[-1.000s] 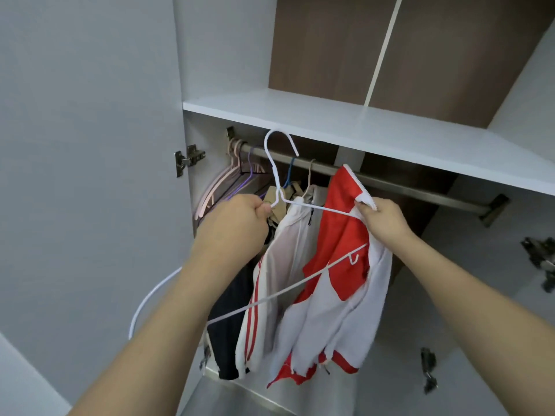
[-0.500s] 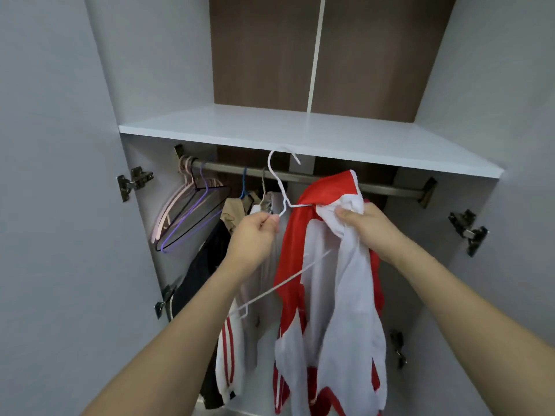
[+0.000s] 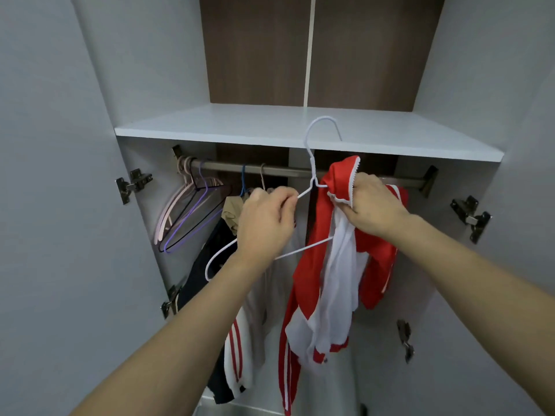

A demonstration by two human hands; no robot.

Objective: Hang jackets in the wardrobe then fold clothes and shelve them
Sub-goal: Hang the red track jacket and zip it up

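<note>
My left hand [image 3: 267, 223] pinches the white hanger [image 3: 312, 175] by its left arm; my right hand [image 3: 372, 205] clamps the red-and-white jacket [image 3: 315, 265] at the collar, just below the rail [image 3: 288, 171]. I judge the half-threaded jacket may slide off if the hanger tilts. Count: one held hanger, about three empty hangers [image 3: 186, 217] at the rail's left end, two or three hung garments [image 3: 240, 340].

shelf [image 3: 270, 127] above rail [image 3: 282, 170] | spare hangers [image 3: 192, 211] left (jacket [image 3: 327, 265] right)

Metal door hinges [image 3: 133, 184] are fixed to both side walls beside brown back panels [image 3: 255, 49].
</note>
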